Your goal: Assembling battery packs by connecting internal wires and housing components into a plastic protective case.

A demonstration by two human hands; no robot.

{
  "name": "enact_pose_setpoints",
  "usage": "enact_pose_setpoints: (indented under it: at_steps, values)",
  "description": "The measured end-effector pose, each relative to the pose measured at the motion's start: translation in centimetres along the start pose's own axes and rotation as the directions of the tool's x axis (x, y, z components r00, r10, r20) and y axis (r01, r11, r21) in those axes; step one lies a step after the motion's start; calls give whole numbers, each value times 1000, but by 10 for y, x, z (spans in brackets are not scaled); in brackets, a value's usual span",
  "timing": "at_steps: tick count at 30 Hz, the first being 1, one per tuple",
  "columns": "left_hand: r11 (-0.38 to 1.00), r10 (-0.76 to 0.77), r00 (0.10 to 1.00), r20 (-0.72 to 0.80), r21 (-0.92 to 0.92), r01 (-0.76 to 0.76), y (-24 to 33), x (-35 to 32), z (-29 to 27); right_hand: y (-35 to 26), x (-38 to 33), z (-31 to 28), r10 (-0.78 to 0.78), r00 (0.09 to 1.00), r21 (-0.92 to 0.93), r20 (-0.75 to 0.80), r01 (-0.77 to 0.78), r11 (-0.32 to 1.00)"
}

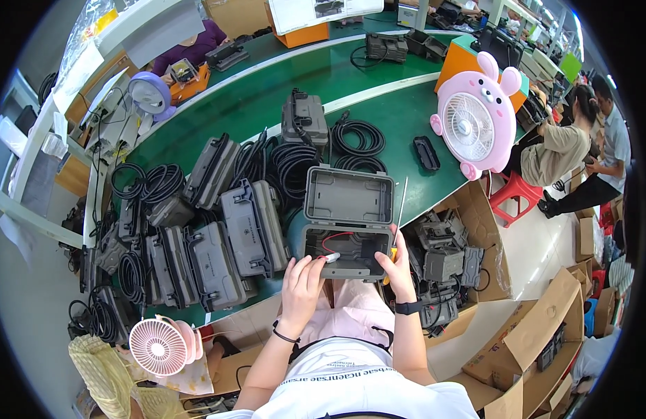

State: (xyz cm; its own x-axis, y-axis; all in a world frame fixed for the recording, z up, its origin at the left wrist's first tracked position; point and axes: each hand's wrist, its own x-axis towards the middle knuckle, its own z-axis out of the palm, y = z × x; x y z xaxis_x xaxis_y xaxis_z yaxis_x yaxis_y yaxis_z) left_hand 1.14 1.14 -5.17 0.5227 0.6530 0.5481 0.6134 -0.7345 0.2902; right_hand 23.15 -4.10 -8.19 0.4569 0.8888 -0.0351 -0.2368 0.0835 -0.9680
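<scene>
In front of me an opened dark grey plastic case [314, 269] sits at the table's near edge, its lid [347, 195] tipped back away from me. A thin red wire [328, 241] curves inside the case. At the case's left near corner my left hand [303, 285] is closed, with a small white connector [331, 258] at its fingertips. My right hand [399, 269] is closed round a long thin screwdriver [404, 202] with a yellow handle, its shaft pointing up and away. The right thumb lies over the case's right side.
Closed grey cases [251, 227] and coiled black cables [295, 167] crowd the green table [385, 126] to the left. A pink rabbit-shaped fan [476, 119] and a small black tray [426, 153] stand at right. Beside me, a cardboard box [487, 223] holds more cases. People work nearby.
</scene>
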Motion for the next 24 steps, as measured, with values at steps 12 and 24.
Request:
enact_pose_setpoints:
  at_steps: [12,24]
  values:
    - [1000,-2,1000,8,23,1,-5,-7,2,-4,3,4,-98,993,95,-57,104,990]
    - [999,5,1000,13,51,-6,-10,-21,7,-20,10,3,-198,971,-23,-134,197,980]
